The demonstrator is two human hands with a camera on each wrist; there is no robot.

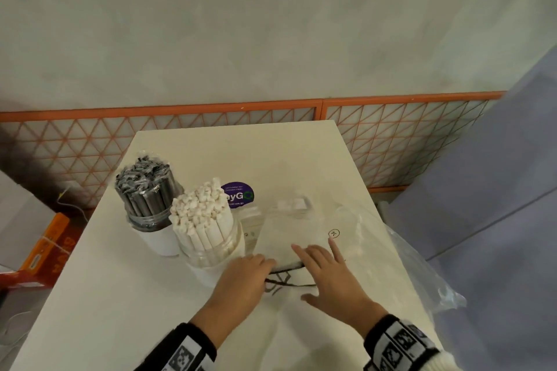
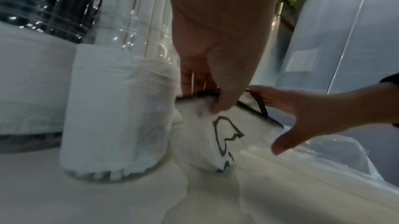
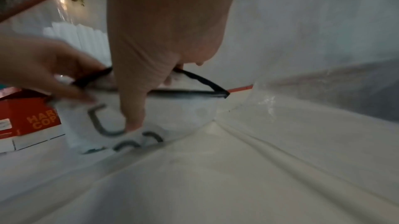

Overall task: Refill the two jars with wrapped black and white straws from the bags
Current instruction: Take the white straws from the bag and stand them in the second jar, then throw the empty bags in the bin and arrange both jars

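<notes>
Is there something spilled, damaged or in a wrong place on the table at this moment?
Nothing stands out. The jar of black straws and the jar of white straws stand upright and full. Both hands, left hand and right hand, work at the bag, which lies flat beside the jars.

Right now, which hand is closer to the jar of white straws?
The left. The left hand grips the bag's near edge right beside the jar of white straws. The right hand rests on the bag farther right, with the left hand between it and the jar.
</notes>
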